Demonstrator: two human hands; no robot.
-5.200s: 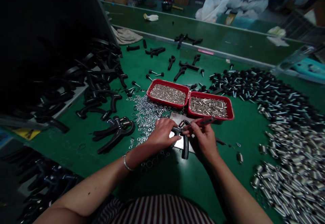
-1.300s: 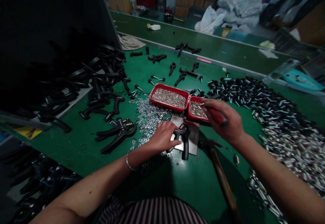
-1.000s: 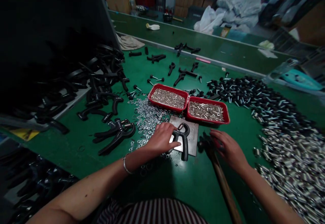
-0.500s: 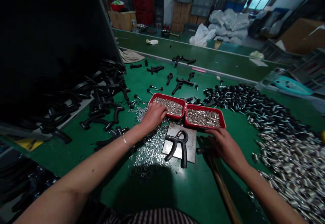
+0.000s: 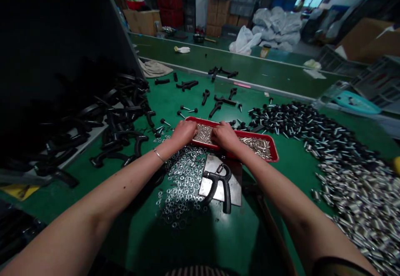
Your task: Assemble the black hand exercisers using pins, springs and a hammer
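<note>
Two red trays of small metal pins stand side by side. My left hand (image 5: 184, 133) is at the left end of the left tray (image 5: 204, 144), fingers closed and bent down to the pins. Over that tray's right end is my right hand (image 5: 225, 135), its fingers also curled down among the pins. What either hand pinches is hidden. Nearer me, a black hand grip (image 5: 227, 184) with two handles lies on a square metal plate (image 5: 239, 180). The right tray (image 5: 275, 151) is partly behind my right forearm.
Metal rings (image 5: 184, 180) are spread left of the plate. A hammer (image 5: 271, 222) lies under my right forearm. Black handles (image 5: 115, 142) pile up at the left, by a tipped grey crate (image 5: 120, 30). Black-headed bolts (image 5: 296, 119) and metal cylinders (image 5: 359, 196) heap at the right.
My right hand has moved left from beside the hammer and plate to the left red tray. My left hand stays at that tray's left end. The view has shifted slightly.
</note>
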